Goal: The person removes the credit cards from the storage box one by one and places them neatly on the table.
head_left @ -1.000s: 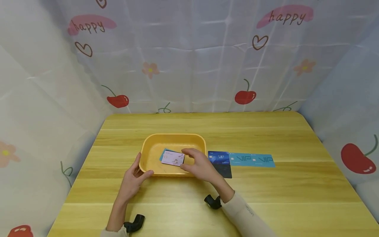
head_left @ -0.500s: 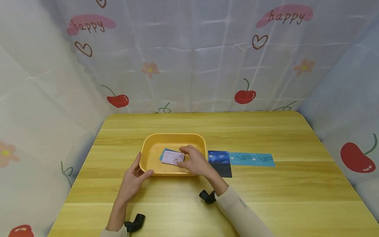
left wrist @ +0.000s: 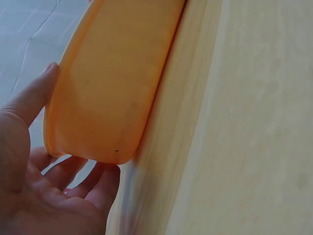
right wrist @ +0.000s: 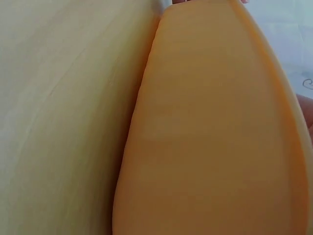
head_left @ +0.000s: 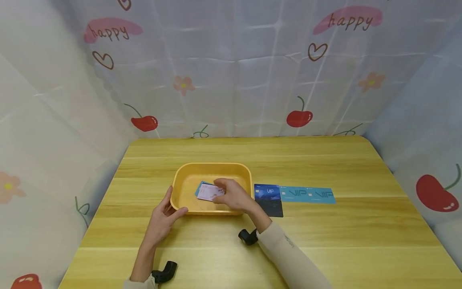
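Observation:
A yellow plastic basin [head_left: 207, 165] stands on the wooden table. My left hand [head_left: 160, 222] grips its left end, thumb at the front rim and fingers behind the end wall; the left wrist view shows the hand [left wrist: 58, 181] at the basin's corner. Inside lies a pink floral card [head_left: 207, 192] on top of a light blue card [head_left: 203, 184], which is mostly covered. My right hand [head_left: 236, 196] reaches into the basin and holds the pink card at its right part, thumb at the near edge, fingers at the far edge. In the right wrist view the basin wall hides most of this hand.
Right of the basin lie a dark blue VIP card [head_left: 267, 192], a black card [head_left: 271, 208] below it and light blue VIP cards [head_left: 297, 194] in a row. Black angled fittings sit at both wrists. A patterned white curtain [head_left: 234, 92] hangs behind the table.
My right hand has moved left across the pink card, which stays in place. The left hand and the basin have not visibly moved.

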Motion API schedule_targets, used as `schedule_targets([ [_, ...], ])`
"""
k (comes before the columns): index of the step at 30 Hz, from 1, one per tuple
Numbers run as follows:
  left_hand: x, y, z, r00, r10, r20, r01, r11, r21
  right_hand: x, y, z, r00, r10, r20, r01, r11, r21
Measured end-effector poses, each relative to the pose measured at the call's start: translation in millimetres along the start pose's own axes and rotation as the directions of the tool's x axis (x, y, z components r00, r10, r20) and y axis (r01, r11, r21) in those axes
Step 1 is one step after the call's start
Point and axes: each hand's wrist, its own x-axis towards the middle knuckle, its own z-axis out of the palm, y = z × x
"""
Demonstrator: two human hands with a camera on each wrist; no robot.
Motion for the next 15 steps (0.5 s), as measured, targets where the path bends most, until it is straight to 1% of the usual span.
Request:
schedule_targets([
  [5, 0.0, 1.3, 0.5, 1.000, -0.004, -0.001, 0.004, 1.000, 0.004, 4, 2, 1.8, 0.996, 0.045, 0.073, -0.049, 0.998, 0.048],
  [8, 0.3, 1.9, 0.4, 1.000, -0.010, -0.001, 0.010, 1.000, 0.007, 7, 3, 3.1, 0.994, 0.063, 0.090, -0.068, 0.996, 0.055],
  [11, 0.6, 1.5, 0.1, 1.000, -0.014, -0.001, 0.014, 1.000, 0.006, 12, 4, 4.9, 0.995, 0.070, 0.078, -0.074, 0.996, 0.057],
  [15, 0.0, 1.0, 0.1, 1.000, -0.017, 0.001, 0.017, 1.000, 0.001, 20, 5, 7.8, 0.998, 0.053, 0.034, -0.054, 0.998, 0.036],
])
